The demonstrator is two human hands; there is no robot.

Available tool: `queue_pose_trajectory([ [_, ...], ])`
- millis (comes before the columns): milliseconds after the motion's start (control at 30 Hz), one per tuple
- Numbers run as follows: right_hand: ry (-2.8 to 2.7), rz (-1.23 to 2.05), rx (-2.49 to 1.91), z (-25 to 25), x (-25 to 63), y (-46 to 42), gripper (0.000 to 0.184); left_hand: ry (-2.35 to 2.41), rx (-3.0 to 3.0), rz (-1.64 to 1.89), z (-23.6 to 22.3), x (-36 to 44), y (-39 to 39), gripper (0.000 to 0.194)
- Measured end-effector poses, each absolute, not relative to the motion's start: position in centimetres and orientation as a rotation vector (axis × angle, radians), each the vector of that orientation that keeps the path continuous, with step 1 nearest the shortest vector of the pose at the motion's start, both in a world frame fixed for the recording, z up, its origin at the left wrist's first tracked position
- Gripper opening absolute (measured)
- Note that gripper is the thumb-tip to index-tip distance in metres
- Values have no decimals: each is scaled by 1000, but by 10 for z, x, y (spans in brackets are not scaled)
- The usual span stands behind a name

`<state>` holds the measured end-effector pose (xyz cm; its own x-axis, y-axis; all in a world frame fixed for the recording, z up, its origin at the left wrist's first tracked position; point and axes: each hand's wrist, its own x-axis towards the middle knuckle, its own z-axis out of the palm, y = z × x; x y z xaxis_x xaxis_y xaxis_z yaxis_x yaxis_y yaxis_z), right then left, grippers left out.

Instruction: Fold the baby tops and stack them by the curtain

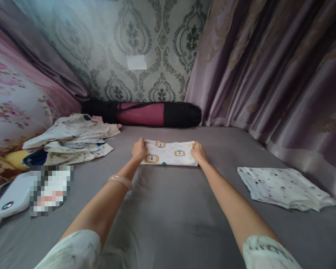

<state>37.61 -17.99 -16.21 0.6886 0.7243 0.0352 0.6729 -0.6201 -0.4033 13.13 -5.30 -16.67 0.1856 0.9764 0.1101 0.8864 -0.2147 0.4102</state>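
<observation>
A white cloth [169, 152] printed with orange lion faces lies folded into a flat rectangle in front of me. My left hand [140, 150] grips its left end, fingers closed round the edge. At the opposite end my right hand [198, 151] pinches the fabric near the upper corner. Both arms reach forward, and a pale bangle circles my left wrist. Whether the cloth is a garment or a plain sheet I cannot tell. Its underside is hidden.
Grey bedding [168, 216] spreads beneath everything. Rumpled clothes [75, 136] are heaped at left, near a white device [15, 196] and a blurred item [52, 192]. A folded spotted cloth [282, 186] lies right. A black and maroon long bag [141, 114] rests against the wall; curtains [254, 67] hang right.
</observation>
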Motion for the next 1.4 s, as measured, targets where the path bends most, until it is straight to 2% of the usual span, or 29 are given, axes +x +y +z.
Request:
queue_pose_trajectory([
  [500,-1162,50,-2593,-181,377,-167,42,1817,2387,401,-188,138,-40,39],
  [833,-1078,51,-2642,-182,375,-164,36,1930,2232,408,-194,137,-34,40],
  [1167,-1123,341,-2554,-166,391,-174,41,1844,2139,492,-175,125,-39,47],
  [1300,-1167,-11,-2517,-157,366,-179,42,1785,2392,552,-173,134,-58,43],
  [1400,-1439,-155,-2371,-161,334,-174,45,1505,2597,533,-178,153,-75,42],
])
